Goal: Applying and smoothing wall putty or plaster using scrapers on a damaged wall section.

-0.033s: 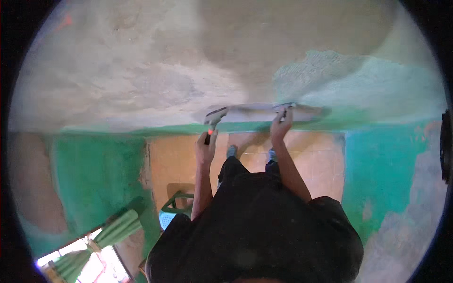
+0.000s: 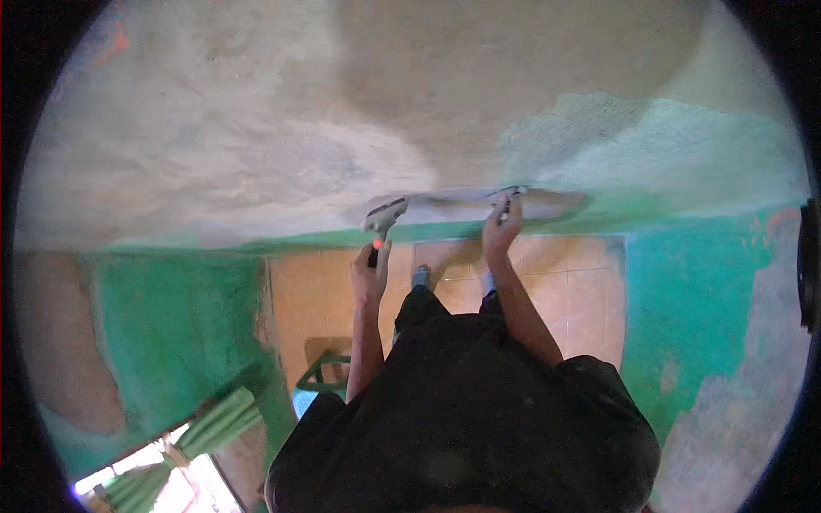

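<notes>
My left hand (image 2: 369, 269) is closed on the black and orange handle of a putty knife (image 2: 385, 218), its broad blade raised before the wall. My right hand (image 2: 503, 227) is closed on a second scraper (image 2: 513, 191), whose blade is at a long, wet-looking grey strip of filler (image 2: 457, 205) low on the patched wall (image 2: 256, 128). Beneath the strip runs a band of green paint (image 2: 440, 231).
My socked feet stand on orange floor tiles (image 2: 556, 303). A green stool (image 2: 323, 369) with a light blue item (image 2: 304, 402) is at my left. Green, patchy walls (image 2: 171, 325) rise on both sides; a window with green curtains (image 2: 222, 415) is at the lower left.
Both hands have shifted slightly to the left with their tools, and the putty knife in my left hand sits a little lower.
</notes>
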A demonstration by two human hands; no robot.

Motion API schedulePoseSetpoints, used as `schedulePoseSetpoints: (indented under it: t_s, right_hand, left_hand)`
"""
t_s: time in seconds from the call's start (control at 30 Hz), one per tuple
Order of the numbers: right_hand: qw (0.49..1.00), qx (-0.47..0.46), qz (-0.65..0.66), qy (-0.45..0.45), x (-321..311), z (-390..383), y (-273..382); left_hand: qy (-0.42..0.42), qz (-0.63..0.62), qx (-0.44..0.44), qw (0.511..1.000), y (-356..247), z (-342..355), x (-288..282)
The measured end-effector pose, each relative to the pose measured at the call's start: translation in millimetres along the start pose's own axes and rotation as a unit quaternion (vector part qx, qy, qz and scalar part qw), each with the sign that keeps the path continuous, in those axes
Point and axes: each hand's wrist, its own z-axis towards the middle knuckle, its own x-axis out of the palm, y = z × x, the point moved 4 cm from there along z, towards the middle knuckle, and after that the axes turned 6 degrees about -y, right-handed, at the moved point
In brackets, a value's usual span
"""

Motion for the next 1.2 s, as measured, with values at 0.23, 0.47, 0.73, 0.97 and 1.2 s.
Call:
schedulePoseSetpoints:
  t_s: [0.23, 0.47, 0.73, 0.97, 1.2]
  right_hand:
    - [0.987, 0.120, 0.079, -0.074, 8.1, -14.4, 3.3]
    - [0.981, 0.130, 0.091, -0.109, 22.0, -24.9, 60.3]
    - [0.936, 0.234, 0.146, -0.220, 20.1, 14.8, 24.5]
    - [0.956, 0.191, 0.147, -0.169, 28.6, -0.2, 12.9]
    - [0.939, 0.244, 0.178, -0.164, 23.9, -13.8, 43.4]
  left_hand:
    - [0.098, 0.028, 0.062, 0.993, -6.3, 17.8, -16.1]
    - [0.144, 0.048, 0.152, 0.977, -23.2, 35.0, -40.9]
    - [0.148, -0.035, 0.090, 0.984, -5.1, 29.4, -26.6]
    - [0.204, 0.007, 0.078, 0.976, -3.9, 36.5, -24.5]
    - [0.184, -0.025, 0.112, 0.976, -15.9, 48.3, -25.2]
